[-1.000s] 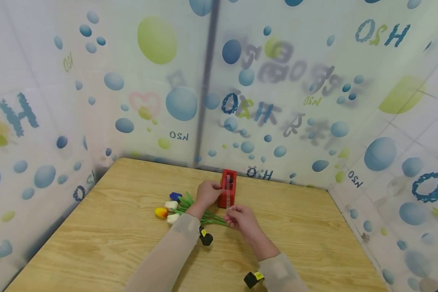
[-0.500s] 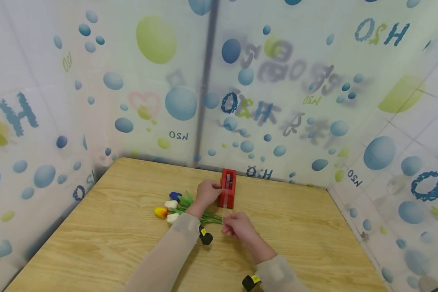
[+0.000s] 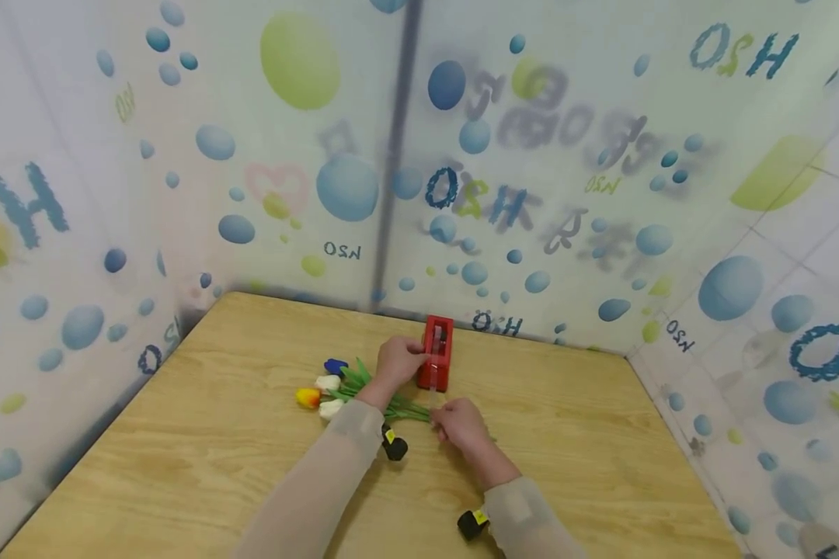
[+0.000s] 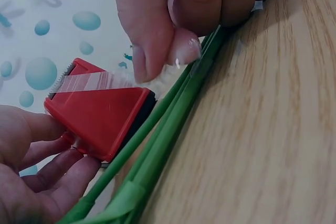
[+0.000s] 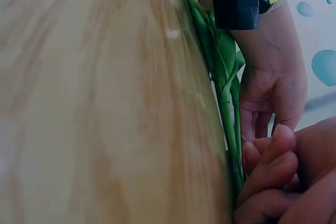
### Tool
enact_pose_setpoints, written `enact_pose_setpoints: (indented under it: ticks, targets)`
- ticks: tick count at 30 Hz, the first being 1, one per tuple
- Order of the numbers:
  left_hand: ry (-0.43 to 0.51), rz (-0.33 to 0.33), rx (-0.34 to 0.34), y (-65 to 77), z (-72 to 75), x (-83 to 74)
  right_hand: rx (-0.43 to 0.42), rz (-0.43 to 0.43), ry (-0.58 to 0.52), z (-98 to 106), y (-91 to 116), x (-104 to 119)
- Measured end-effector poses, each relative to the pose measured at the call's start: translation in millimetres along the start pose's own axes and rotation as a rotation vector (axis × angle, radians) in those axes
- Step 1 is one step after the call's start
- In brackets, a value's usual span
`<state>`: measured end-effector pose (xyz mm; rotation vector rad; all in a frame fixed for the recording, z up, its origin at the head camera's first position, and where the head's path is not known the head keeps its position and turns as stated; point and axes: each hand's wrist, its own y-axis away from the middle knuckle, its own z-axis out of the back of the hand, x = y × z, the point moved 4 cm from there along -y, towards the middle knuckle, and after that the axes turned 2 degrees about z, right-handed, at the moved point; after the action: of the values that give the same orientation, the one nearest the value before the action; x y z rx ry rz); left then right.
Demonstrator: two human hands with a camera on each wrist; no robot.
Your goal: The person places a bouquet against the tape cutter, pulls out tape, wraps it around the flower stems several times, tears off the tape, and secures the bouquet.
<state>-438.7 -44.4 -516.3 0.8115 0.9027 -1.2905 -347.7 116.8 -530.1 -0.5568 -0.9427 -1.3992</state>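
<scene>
A red tape dispenser (image 3: 436, 353) stands near the back of the wooden table. My left hand (image 3: 400, 363) grips its left side; in the left wrist view, the fingers (image 4: 68, 174) hold the red body below the toothed cutter. Clear tape (image 4: 94, 81) stretches from that cutter to my right hand (image 3: 461, 421). The right thumb and forefinger (image 4: 149, 59) pinch its loose end. Just under the pinch lie the green stems (image 4: 168, 124) of several tulips (image 3: 328, 382), flat on the table. Whether the tape touches the stems is hard to tell.
The wooden table (image 3: 566, 435) meets patterned curtain walls (image 3: 566, 233) at its back and sides. The tulip heads, blue, white and yellow-orange, point left beneath my left forearm. A black wrist camera (image 3: 395, 444) sits at each wrist.
My right hand has drawn slightly toward me, with a longer strip of tape trailing from the dispenser. My left hand keeps its hold; the flowers stay put. The head view has tilted slightly.
</scene>
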Motion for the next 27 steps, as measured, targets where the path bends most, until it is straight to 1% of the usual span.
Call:
enact_pose_setpoints:
  ticks: [3, 6, 9, 12, 16, 19, 22, 27]
  targets:
    - [-0.006, -0.015, -0.002, 0.0, 3.2, -1.7, 0.010, 0.006, 0.031, 0, -5, 1]
    - [0.009, -0.029, -0.003, 0.2, 4.4, -2.0, 0.024, 0.010, 0.051, 1, -10, 3]
    - [0.024, -0.027, -0.011, 0.3, 3.8, -0.5, 0.045, 0.019, 0.093, 1, -15, 5]
    - [0.024, -0.034, -0.010, 1.0, 2.4, 0.6, 0.080, 0.041, 0.196, 1, -19, 8]
    - [0.018, -0.053, -0.014, 1.9, 3.4, -0.2, 0.125, 0.094, 0.358, 2, -23, 17]
    - [0.017, -0.054, -0.031, 2.6, 6.3, -0.9, 0.161, 0.123, 0.413, 3, -25, 23]
    - [0.016, -0.040, -0.034, 2.9, 6.9, -0.1, 0.205, 0.143, 0.422, 4, -26, 24]
    - [0.022, -0.029, -0.004, 1.7, 3.4, 2.2, 0.280, 0.149, 0.309, 8, -29, 16]
